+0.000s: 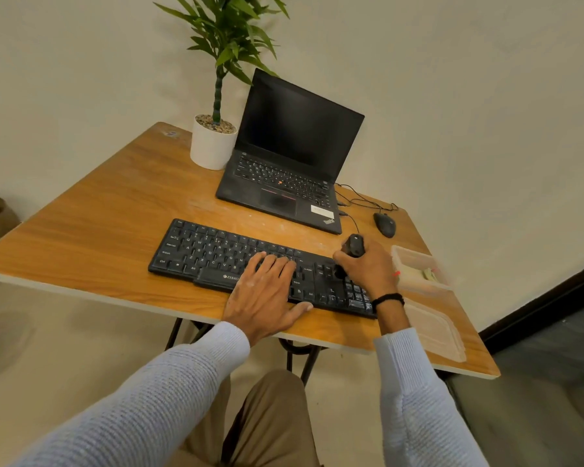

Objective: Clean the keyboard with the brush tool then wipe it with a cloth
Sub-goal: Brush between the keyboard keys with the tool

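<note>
Head view looks down on a wooden worktop (98, 230) with a black keyboard (209, 254) lying near its front edge, turned at a slight angle. The left hand (267, 291) rests flat on the middle of the keyboard, fingers straight and close together over the keys, thumb spread out along the keyboard's front edge. The right hand (368, 267) is curled around a black brush tool (354, 246), holding it roughly upright; the tool's top sticks out above the fingers and its lower end touches the keys just left of the number pad. A dark beaded bracelet (388, 299) circles the right wrist, and both arms wear pale knitted sleeves. Behind the keyboard stands an open black laptop (284, 156) with a dark screen, and just beside its left corner a white pot (211, 146) holds a green plant. A black mouse (385, 224) sits to the right of the laptop, its cable looping behind it. At the worktop's right edge is a clear plastic box (418, 267) with something pale inside that is too blurred to identify, and a clear lid (432, 328) lies in front of it.
</note>
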